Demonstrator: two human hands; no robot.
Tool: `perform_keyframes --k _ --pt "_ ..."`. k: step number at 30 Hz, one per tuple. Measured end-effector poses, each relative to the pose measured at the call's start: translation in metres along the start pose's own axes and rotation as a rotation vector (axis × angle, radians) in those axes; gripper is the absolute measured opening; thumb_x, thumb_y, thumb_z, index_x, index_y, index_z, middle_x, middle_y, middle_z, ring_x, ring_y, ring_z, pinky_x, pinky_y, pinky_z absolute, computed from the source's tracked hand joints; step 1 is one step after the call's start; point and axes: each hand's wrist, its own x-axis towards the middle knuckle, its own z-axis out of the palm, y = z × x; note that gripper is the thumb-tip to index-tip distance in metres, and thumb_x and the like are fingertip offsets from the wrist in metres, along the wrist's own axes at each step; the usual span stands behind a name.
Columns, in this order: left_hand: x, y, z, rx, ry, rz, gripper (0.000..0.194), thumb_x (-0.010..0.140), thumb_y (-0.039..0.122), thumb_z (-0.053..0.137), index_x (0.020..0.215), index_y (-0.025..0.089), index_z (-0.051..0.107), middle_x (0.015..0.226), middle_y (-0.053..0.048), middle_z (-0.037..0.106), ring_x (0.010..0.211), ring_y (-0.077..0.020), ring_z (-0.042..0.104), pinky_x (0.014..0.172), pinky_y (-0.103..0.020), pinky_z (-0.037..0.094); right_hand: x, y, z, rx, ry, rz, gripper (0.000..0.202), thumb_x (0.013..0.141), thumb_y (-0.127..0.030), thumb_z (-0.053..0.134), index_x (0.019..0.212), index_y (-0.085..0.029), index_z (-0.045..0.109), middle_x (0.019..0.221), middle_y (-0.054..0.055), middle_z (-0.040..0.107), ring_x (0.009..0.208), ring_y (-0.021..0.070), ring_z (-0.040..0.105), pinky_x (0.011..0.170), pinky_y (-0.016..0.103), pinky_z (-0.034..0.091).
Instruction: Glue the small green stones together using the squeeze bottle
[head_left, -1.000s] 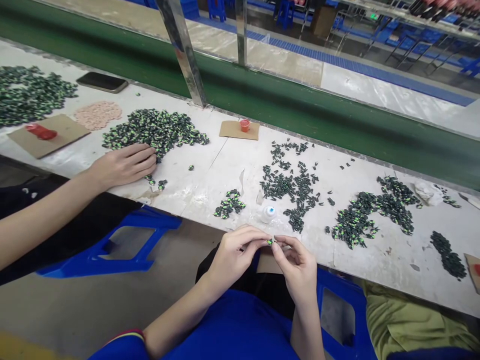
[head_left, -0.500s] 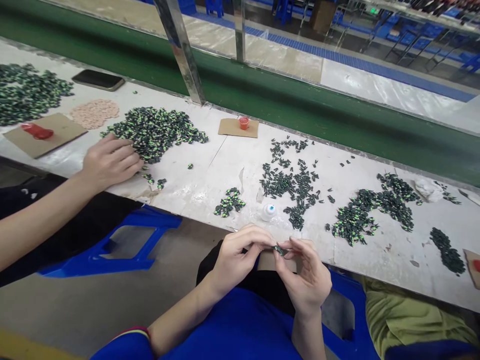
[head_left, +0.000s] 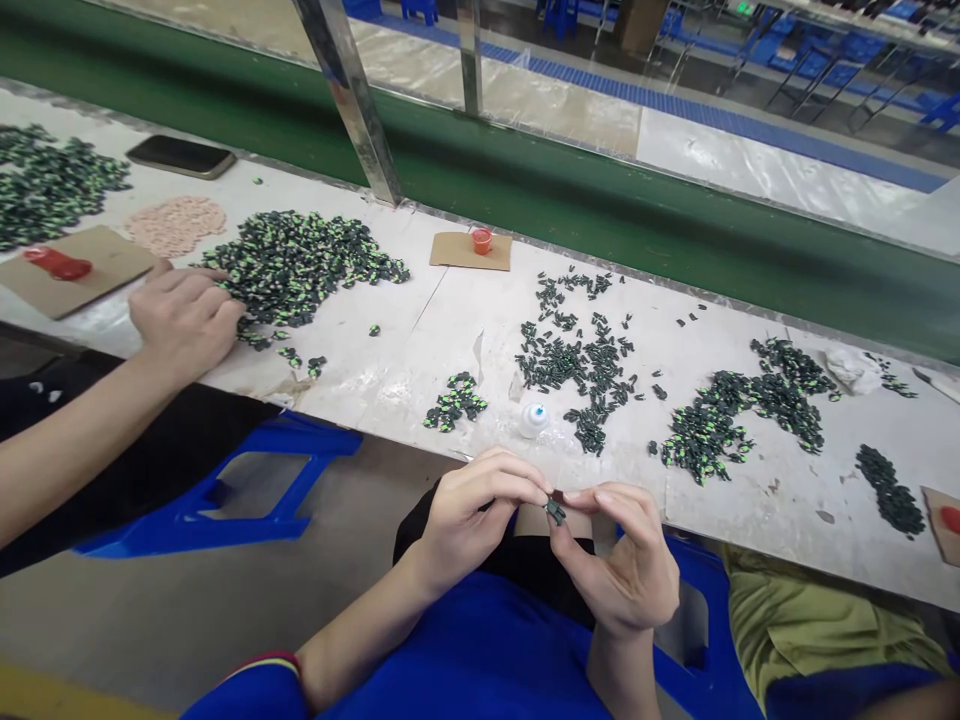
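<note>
A small dark green piece is between my two hands, just below the table's front edge. My left hand pinches it from the left with thumb and fingertips. My right hand has its thumb and index finger apart around the piece's right side, the thumb tip close beside it; the other fingers are loosely curled. Beyond my hands, a white bottle with a blue tip stands near the table edge. Left of it is a small pile of green-and-black pieces, and behind it to the right spread loose dark pieces.
Another person's hand is at a large pile on the left. A red cup sits on cardboard at the back. A metal post rises behind the table. More piles lie right.
My right hand has moved slightly right and down, its fingers wider apart, and the small piece shows more clearly. The other person's hand has shifted left along the pile.
</note>
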Motion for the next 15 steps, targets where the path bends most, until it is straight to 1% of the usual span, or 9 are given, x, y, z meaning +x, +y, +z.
perform_keyframes --k 5,11,13,15 --pt "-0.0012 0.0007 -0.0021 0.093 -0.008 0.102 0.024 0.085 -0.005 0.054 0.088 0.016 0.064 0.085 -0.005 0.07 0.078 -0.0131 0.065 0.069 -0.027 0.053 -0.0002 0.0007 -0.0012 -0.019 -0.008 -0.057 0.049 0.075 -0.001 0.07 0.117 -0.021 0.056 0.082 0.003 0.074 0.075 0.0178 0.067 0.064 0.034 0.058" --pt "-0.0034 -0.0007 -0.0018 0.116 0.023 0.196 0.014 0.089 0.007 0.057 0.092 0.017 0.066 0.087 -0.006 0.072 0.08 -0.0146 0.064 0.068 -0.029 0.053 0.0014 -0.0017 -0.0032 -0.084 0.006 -0.102 0.043 0.076 -0.004 0.071 0.112 -0.021 0.054 0.078 0.0 0.075 0.07 0.0155 0.069 0.063 0.031 0.058" --pt "-0.004 -0.0011 -0.0025 0.12 0.03 0.223 0.014 0.091 0.011 0.055 0.095 0.017 0.067 0.089 -0.007 0.072 0.081 -0.0151 0.064 0.068 -0.029 0.053 0.0013 -0.0017 -0.0032 -0.091 0.024 -0.106 0.043 0.076 -0.005 0.072 0.111 -0.021 0.054 0.079 0.0 0.075 0.07 0.0153 0.069 0.064 0.032 0.058" --pt "-0.0042 -0.0009 -0.004 0.141 0.02 0.247 0.015 0.091 0.011 0.055 0.097 0.018 0.068 0.091 -0.007 0.072 0.082 -0.0154 0.064 0.068 -0.029 0.053 0.001 -0.0015 -0.0029 -0.091 0.03 -0.106 0.042 0.076 -0.006 0.072 0.11 -0.02 0.053 0.079 0.001 0.075 0.07 0.0153 0.069 0.065 0.033 0.058"
